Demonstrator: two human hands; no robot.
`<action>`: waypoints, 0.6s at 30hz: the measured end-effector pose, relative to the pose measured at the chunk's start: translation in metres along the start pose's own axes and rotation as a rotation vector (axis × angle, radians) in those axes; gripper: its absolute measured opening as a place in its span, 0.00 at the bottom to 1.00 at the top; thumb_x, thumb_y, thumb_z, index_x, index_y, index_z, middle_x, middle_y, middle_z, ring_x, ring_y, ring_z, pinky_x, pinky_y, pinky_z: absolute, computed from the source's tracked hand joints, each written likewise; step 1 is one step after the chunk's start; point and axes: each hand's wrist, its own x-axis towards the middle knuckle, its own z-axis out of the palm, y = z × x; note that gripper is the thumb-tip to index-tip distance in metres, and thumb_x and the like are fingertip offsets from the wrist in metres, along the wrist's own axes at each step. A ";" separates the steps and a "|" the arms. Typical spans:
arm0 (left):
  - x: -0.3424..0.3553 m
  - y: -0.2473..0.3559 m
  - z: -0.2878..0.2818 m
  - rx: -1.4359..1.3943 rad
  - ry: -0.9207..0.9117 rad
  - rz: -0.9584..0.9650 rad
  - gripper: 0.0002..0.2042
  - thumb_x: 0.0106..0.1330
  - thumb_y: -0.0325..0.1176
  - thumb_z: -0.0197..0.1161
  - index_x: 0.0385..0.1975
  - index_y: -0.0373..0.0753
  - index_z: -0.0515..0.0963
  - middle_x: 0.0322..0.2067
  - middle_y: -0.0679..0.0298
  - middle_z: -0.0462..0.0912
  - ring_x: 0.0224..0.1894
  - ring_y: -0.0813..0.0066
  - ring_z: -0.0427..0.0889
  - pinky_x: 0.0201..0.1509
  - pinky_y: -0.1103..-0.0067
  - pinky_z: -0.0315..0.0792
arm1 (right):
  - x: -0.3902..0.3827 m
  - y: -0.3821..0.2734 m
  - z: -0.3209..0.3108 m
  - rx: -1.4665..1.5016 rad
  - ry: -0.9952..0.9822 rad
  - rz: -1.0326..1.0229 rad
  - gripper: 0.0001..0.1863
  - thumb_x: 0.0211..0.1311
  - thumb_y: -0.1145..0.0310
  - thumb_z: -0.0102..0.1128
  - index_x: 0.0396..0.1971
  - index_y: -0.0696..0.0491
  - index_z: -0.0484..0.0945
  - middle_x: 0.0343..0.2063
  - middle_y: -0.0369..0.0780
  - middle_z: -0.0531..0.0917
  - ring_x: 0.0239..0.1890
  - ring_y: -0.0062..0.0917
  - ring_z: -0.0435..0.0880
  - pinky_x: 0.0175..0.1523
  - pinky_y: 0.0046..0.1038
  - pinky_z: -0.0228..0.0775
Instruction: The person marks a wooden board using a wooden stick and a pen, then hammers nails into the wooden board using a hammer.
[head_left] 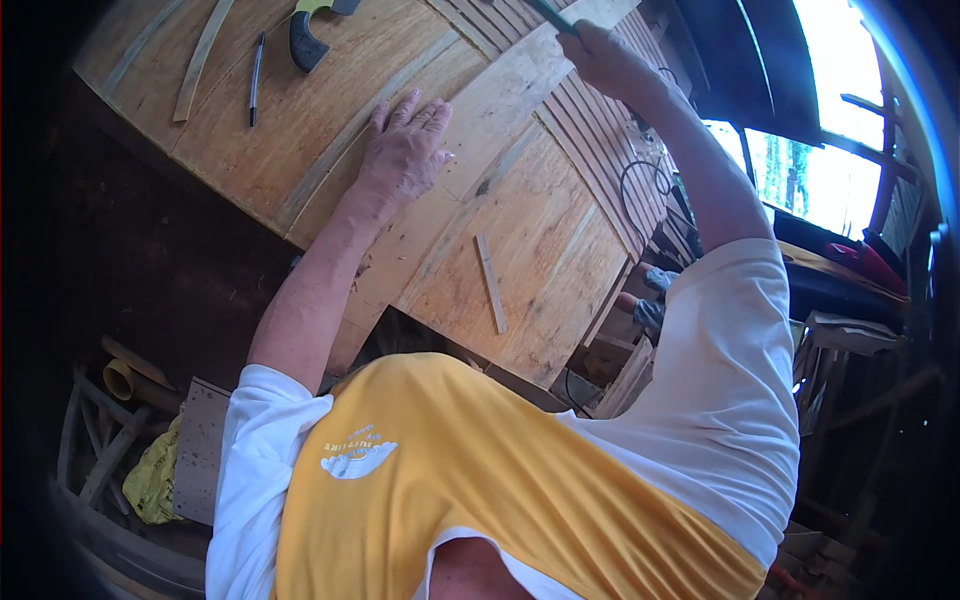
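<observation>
My left hand (407, 150) lies flat, fingers spread, on a broad light board that runs across a large wooden panel (545, 250). Up at the top, my right hand (605, 58) is closed round the end of a thin green rod-like thing (547, 13); the rest of it passes out of the picture. To the left of my left hand lie a pen (257, 80) and a hand tool with a black and yellow-green handle (308, 40), whose far end is cut off. A long narrow wood strip (203, 60) rests farther left. A short strip (490, 283) lies nearer me.
Several parallel slats (590, 150) run along the panel's right side. A black cable (625, 195) loops beside them. Wood offcuts (625, 385) are piled below the right edge. At the lower left are a yellow bag (155, 475) and a yellow tube (118, 380).
</observation>
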 end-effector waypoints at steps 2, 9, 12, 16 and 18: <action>0.000 0.002 0.000 0.004 -0.002 0.011 0.34 0.71 0.46 0.64 0.75 0.43 0.63 0.75 0.65 0.66 0.81 0.61 0.52 0.83 0.55 0.41 | -0.007 0.016 0.001 -0.181 -0.144 -0.079 0.24 0.78 0.48 0.52 0.37 0.58 0.77 0.24 0.46 0.77 0.28 0.37 0.77 0.39 0.42 0.69; -0.015 -0.014 0.000 -0.130 0.119 0.036 0.29 0.72 0.43 0.63 0.71 0.41 0.69 0.70 0.59 0.72 0.75 0.57 0.63 0.80 0.61 0.52 | -0.038 -0.048 0.009 -0.075 -0.157 -0.061 0.22 0.79 0.50 0.51 0.36 0.57 0.73 0.25 0.43 0.74 0.28 0.33 0.73 0.40 0.39 0.67; -0.070 -0.038 -0.032 -0.317 0.309 0.040 0.18 0.72 0.38 0.65 0.59 0.39 0.77 0.55 0.54 0.82 0.61 0.53 0.77 0.66 0.66 0.69 | -0.069 -0.086 0.014 0.206 -0.141 -0.184 0.19 0.80 0.53 0.51 0.36 0.55 0.71 0.23 0.39 0.72 0.27 0.28 0.71 0.37 0.34 0.67; -0.182 -0.057 -0.087 -0.349 0.464 -0.184 0.07 0.69 0.35 0.68 0.34 0.37 0.82 0.30 0.53 0.84 0.36 0.50 0.83 0.40 0.62 0.77 | -0.113 -0.133 0.044 0.352 -0.340 -0.185 0.17 0.79 0.57 0.53 0.35 0.57 0.71 0.19 0.46 0.73 0.25 0.43 0.77 0.32 0.40 0.67; -0.225 -0.058 -0.093 -0.290 0.188 -0.353 0.12 0.73 0.37 0.64 0.30 0.36 0.81 0.26 0.52 0.81 0.31 0.49 0.82 0.36 0.60 0.75 | -0.117 -0.148 0.057 0.371 -0.381 -0.269 0.17 0.80 0.57 0.52 0.36 0.56 0.72 0.19 0.47 0.74 0.25 0.43 0.77 0.32 0.41 0.67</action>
